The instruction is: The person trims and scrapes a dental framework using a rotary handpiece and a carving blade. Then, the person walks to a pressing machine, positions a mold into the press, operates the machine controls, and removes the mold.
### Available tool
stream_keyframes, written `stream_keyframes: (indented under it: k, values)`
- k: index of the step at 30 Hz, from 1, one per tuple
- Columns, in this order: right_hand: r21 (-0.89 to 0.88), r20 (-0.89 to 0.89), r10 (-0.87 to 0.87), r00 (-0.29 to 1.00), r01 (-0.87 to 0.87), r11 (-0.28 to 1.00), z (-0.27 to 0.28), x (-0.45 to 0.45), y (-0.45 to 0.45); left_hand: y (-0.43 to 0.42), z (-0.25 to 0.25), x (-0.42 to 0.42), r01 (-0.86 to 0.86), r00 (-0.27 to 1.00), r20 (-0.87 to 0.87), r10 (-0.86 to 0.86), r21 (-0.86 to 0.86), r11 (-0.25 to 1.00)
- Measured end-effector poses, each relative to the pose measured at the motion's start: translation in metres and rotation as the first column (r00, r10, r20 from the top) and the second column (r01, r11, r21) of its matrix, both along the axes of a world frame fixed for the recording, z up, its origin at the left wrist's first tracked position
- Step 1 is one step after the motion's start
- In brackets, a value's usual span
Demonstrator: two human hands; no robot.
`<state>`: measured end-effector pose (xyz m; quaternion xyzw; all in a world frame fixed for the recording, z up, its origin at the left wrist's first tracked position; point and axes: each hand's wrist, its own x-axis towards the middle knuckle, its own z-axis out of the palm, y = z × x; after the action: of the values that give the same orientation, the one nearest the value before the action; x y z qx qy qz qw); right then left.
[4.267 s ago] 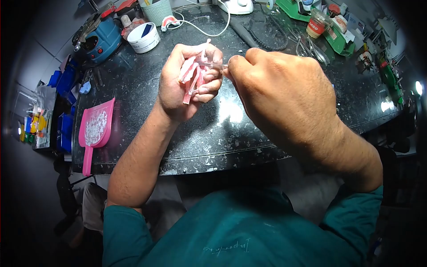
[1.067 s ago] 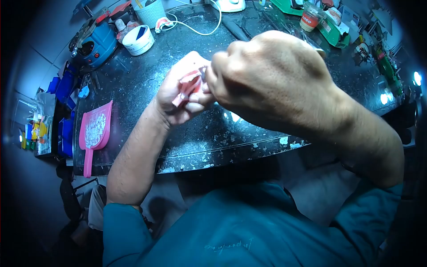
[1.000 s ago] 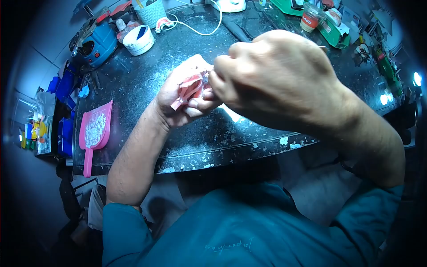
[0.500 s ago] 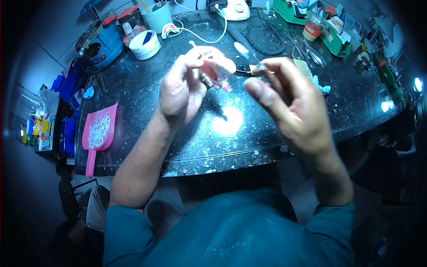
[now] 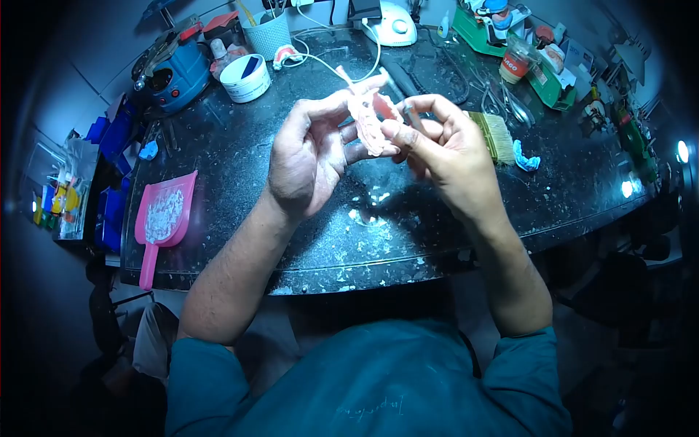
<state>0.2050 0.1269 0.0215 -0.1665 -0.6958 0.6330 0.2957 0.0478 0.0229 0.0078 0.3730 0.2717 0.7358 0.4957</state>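
Note:
A pink denture-like piece with pale projecting stubs is held up above the dark worktop. My left hand grips its left side and top between thumb and fingers. On its right edge rest the thumb and fingers of my right hand, closed on it. A thin tool shows between the fingers of my right hand; most of it is hidden. Just right of that hand lie a flat brush and a crumpled blue scrap.
On the black worktop are a pink dustpan with white debris, a white tub, a blue machine, a red-and-white model, a white device, metal pliers and green trays.
My right hand has come down and left from above the piece and now touches it. The piece has been turned in my left hand. The brush and blue scrap have come into view.

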Motion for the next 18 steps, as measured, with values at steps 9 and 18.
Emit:
stream_keyframes:
  k: [9, 18]
  values:
    - [-0.468, -0.102, 0.294, 0.95, -0.306, 0.829, -0.003, 0.011, 0.012, 0.003, -0.004, 0.001, -0.278, 0.849, -0.418, 0.324, 0.167, 0.946]
    - [-0.048, -0.11, -0.035, 0.993, 0.029, 0.998, 0.004, 0.0, -0.006, -0.004, 0.003, 0.004, -0.109, 0.984, -0.139, 0.111, 0.019, 0.994]
